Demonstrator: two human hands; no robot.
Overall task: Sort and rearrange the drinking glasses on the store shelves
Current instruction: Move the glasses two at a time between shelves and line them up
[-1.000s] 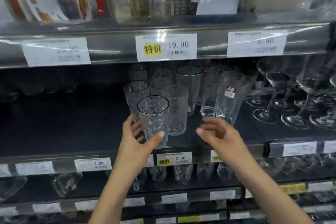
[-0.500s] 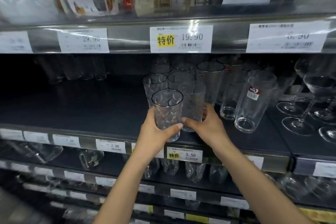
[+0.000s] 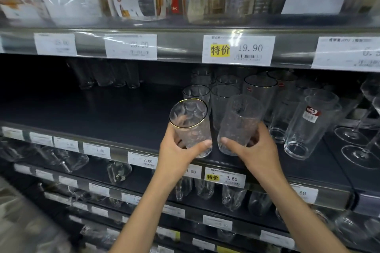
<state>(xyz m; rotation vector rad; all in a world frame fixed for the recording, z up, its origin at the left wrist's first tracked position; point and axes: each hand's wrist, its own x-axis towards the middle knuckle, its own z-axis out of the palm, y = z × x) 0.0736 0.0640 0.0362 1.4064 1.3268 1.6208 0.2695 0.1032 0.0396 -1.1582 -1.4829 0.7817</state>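
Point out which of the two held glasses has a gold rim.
The dimpled glass in the left hand: a thin gold band circles its mouth. The finely textured glass in the right hand shows no gold on its rim.

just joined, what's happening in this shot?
A person is sorting glasses on a store shelf. The left hand grips a gold-rimmed dimpled glass and the right hand grips a textured glass. Both are tilted near the shelf's front edge. More tumblers stand behind them, with taller labelled glasses to the right.
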